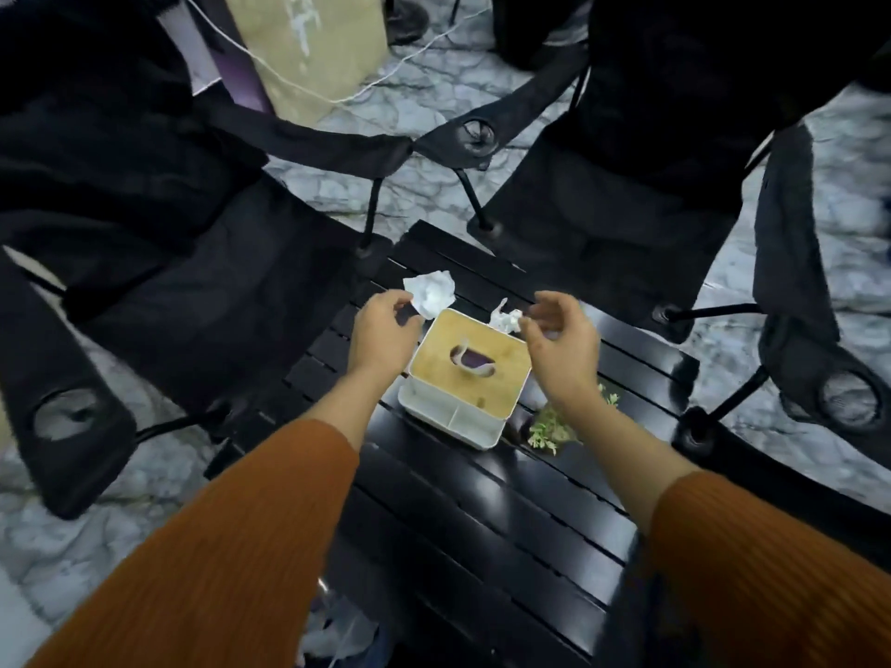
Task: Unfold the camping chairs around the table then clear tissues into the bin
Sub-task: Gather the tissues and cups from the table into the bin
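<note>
Two black camping chairs stand unfolded at the far side of a black slatted table point(487, 499), one on the left point(159, 262) and one on the right point(641, 200). A crumpled white tissue point(434, 291) lies near the table's far edge, and my left hand point(383, 332) touches its near side with curled fingers. A smaller crumpled tissue point(506, 319) sits beyond the tissue box, and the fingertips of my right hand point(561, 342) pinch it. Both forearms wear orange sleeves.
A white tissue box with a wooden lid point(465, 378) stands on the table between my hands. A small green plant point(554, 421) sits to its right. A tan paper bag point(313, 45) and a white cord point(308, 89) lie on the marble-patterned floor behind the chairs.
</note>
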Demonstrator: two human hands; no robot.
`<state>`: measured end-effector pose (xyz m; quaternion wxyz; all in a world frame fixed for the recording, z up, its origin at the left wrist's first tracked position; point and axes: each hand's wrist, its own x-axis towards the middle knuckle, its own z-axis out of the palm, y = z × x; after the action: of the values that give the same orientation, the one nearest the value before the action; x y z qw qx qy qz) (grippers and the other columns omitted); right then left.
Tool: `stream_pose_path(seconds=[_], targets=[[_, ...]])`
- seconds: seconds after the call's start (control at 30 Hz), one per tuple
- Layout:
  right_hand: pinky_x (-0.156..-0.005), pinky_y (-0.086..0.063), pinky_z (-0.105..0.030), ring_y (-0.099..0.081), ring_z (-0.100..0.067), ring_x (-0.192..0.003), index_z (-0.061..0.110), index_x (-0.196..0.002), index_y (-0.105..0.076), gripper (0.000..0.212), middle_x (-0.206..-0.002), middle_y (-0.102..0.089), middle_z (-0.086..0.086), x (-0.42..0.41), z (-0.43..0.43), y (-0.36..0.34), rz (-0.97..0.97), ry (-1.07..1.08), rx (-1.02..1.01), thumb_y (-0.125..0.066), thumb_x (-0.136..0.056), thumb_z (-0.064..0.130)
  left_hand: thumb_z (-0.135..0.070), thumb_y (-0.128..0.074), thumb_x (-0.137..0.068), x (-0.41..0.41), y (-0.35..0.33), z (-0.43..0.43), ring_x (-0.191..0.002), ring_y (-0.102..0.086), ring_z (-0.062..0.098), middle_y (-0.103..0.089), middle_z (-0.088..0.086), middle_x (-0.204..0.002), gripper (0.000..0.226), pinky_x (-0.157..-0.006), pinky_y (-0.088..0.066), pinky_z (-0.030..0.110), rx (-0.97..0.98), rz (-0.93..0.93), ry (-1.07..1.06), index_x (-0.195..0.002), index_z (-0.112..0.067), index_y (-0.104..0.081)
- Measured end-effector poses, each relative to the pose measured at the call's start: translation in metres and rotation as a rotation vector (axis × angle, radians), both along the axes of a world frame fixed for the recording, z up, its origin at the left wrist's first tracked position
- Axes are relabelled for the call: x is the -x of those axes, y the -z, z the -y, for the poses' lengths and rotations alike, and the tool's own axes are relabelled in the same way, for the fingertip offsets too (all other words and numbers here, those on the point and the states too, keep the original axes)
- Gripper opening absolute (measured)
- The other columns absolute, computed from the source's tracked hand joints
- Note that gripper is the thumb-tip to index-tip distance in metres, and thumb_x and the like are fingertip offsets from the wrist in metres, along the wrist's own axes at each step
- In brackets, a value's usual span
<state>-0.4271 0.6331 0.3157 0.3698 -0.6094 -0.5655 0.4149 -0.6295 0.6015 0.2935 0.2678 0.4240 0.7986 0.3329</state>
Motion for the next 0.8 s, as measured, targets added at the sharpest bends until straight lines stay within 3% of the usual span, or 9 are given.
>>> stream_pose_path(seconds=[0.1,0.23,0.3,0.43,0.53,0.63,0.7,0.8], targets=[[-0.064,-0.043,-0.004,-0.056,-0.004,-0.076,0.008,-0.118,-0.059,0.03,-0.104,-0.063,-0.004,-0.003,-0.034,0.022,0.043,0.071,0.052,-0.062,-0.088,0.007,-0.018,-0.068,-0.085,0.01,0.024,-0.035,-0.105,-0.056,0.015,-0.061,0.005,-0.121,0.041,-0.095,-0.046,0.028,0.034,0.017,0.047,-0.125,-0.015,-0.06],[-0.083,-0.05,-0.031,-0.06,-0.02,-0.089,0.017,-0.12,-0.06,0.035,-0.108,-0.061,-0.005,0.003,-0.076,0.068,0.102,0.064,0.262,-0.065,-0.086,0.007,-0.018,-0.071,-0.083,0.023,0.064,-0.077,-0.121,-0.053,0.024,-0.056,0.007,-0.13,0.048,-0.102,-0.043,0.033,0.092,0.003,0.104,-0.129,-0.015,-0.057],[-0.088,-0.051,-0.038,-0.059,-0.022,-0.094,0.02,-0.121,-0.061,0.042,-0.107,-0.058,-0.002,0.009,-0.09,0.089,0.129,0.03,0.368,-0.068,-0.083,0.004,-0.019,-0.074,-0.08,0.029,0.083,-0.094,-0.12,-0.051,0.027,-0.055,0.006,-0.13,0.052,-0.102,-0.044,0.037,0.115,-0.033,0.125,-0.129,-0.017,-0.057],[-0.092,-0.049,-0.033,-0.058,-0.022,-0.098,0.023,-0.125,-0.061,0.059,-0.112,-0.056,-0.002,0.016,-0.115,0.124,0.179,-0.11,0.443,-0.074,-0.074,-0.003,-0.029,-0.08,-0.073,0.041,0.118,-0.115,-0.131,-0.037,0.025,-0.042,0.001,-0.145,0.071,-0.108,-0.037,0.038,0.219,-0.116,0.239,-0.137,-0.026,-0.05],[-0.1,-0.045,-0.034,-0.05,-0.021,-0.113,0.03,-0.126,-0.06,0.074,-0.124,-0.048,-0.005,0.019,-0.126,0.144,0.333,-0.317,0.398,-0.085,-0.061,0.005,-0.037,-0.081,-0.072,0.045,0.135,-0.119,-0.13,-0.032,0.024,-0.039,-0.004,-0.145,0.077,-0.109,-0.035,0.037,0.284,-0.172,0.322,-0.14,-0.029,-0.046],[-0.09,-0.041,-0.026,-0.048,-0.019,-0.108,0.024,-0.115,-0.068,0.055,-0.116,-0.047,-0.004,0.026,-0.127,0.15,0.42,-0.414,0.378,-0.083,-0.065,0.005,-0.025,-0.08,-0.075,0.041,0.145,-0.119,-0.117,-0.042,0.021,-0.048,0.0,-0.125,0.059,-0.097,-0.041,0.027,0.168,-0.086,0.247,-0.13,-0.018,-0.059],[-0.081,-0.038,-0.021,-0.053,-0.019,-0.099,0.017,-0.103,-0.074,0.036,-0.111,-0.057,-0.007,0.028,-0.128,0.15,0.445,-0.377,0.357,-0.078,-0.071,0.003,-0.017,-0.077,-0.078,0.039,0.146,-0.119,-0.105,-0.052,0.021,-0.05,0.0,-0.111,0.046,-0.085,-0.041,0.021,0.134,-0.017,0.201,-0.122,-0.013,-0.064],[-0.064,-0.04,-0.007,-0.056,-0.011,-0.08,0.013,-0.093,-0.075,0.022,-0.1,-0.064,-0.003,0.026,-0.127,0.142,0.359,-0.253,0.388,-0.074,-0.074,0.002,-0.013,-0.076,-0.079,0.036,0.139,-0.119,-0.095,-0.059,0.022,-0.055,0.001,-0.104,0.037,-0.082,-0.044,0.022,0.133,-0.003,0.17,-0.115,-0.011,-0.068]])
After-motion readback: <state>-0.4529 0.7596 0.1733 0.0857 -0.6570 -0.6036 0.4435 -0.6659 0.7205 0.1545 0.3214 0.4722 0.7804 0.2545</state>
